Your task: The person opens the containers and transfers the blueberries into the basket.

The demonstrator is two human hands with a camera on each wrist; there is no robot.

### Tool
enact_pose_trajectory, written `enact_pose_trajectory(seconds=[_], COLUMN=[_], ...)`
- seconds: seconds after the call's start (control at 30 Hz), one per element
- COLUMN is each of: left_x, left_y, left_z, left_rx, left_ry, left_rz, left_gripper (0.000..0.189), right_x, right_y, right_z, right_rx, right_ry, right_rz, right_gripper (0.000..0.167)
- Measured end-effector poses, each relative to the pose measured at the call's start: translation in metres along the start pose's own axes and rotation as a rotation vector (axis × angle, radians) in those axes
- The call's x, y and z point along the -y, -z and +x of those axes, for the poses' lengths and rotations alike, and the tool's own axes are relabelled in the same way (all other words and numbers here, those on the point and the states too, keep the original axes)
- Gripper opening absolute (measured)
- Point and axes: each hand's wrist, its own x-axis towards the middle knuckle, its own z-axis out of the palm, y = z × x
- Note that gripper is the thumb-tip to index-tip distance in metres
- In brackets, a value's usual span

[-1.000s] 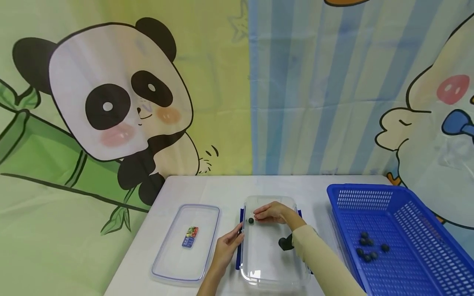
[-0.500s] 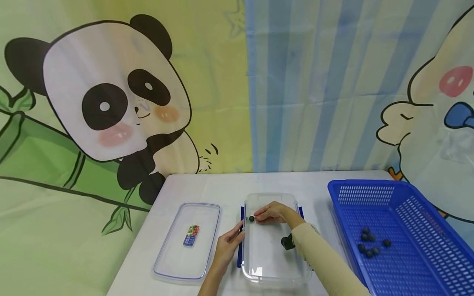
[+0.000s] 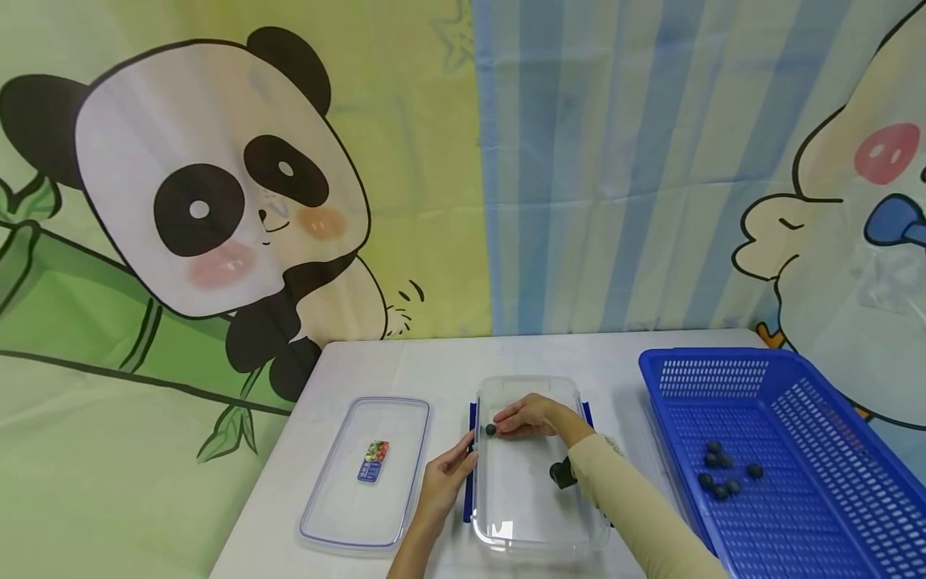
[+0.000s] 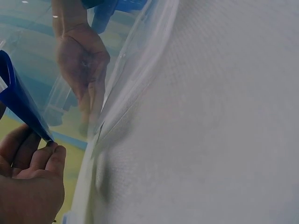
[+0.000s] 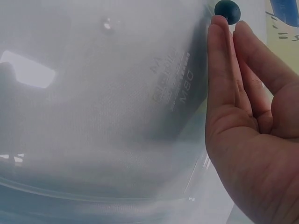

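Note:
A clear plastic food container (image 3: 535,515) stands in front of me with its lid off and blue latches at its sides. My right hand (image 3: 531,416) reaches into it from the right; index finger and thumb pinch a dark round blueberry (image 5: 227,11) at their tips, near the left wall. My left hand (image 3: 443,482) is at the container's left side, thumb and fingers gripping the open blue latch (image 4: 23,100). In the left wrist view, the right hand's palm shows through the clear wall.
A clear lid (image 3: 340,523) with a blue seal and a fruit label (image 3: 373,461) lies to the left. On the right stands a blue perforated basket (image 3: 781,531) holding several blueberries (image 3: 755,470). A cartoon-printed curtain (image 3: 579,201) hangs behind the white table (image 3: 405,370).
The head view has shifted slightly. Both hands keep nearly the same place at the container, and the blueberry stays at the right fingertips.

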Motion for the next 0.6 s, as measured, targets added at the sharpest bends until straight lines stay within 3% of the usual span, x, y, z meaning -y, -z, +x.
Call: enact_pose_trajectory(seconds=[0.33,0.6], left_x=[0.003,0.027], left_y=[0.001,0.005], left_z=[0.002,0.012], left_rx=[0.007,-0.009], left_ry=[-0.007,-0.014], left_rz=[-0.014,-0.024], left_gripper=[0.046,0.049], right_x=[-0.001,-0.002], right_y=[0.001,-0.001], right_z=[0.002,0.001], right_rx=[0.038,0.059], right_ry=[0.003,0.018], right_rz=[-0.026,-0.033], right_gripper=[0.024,0.025])
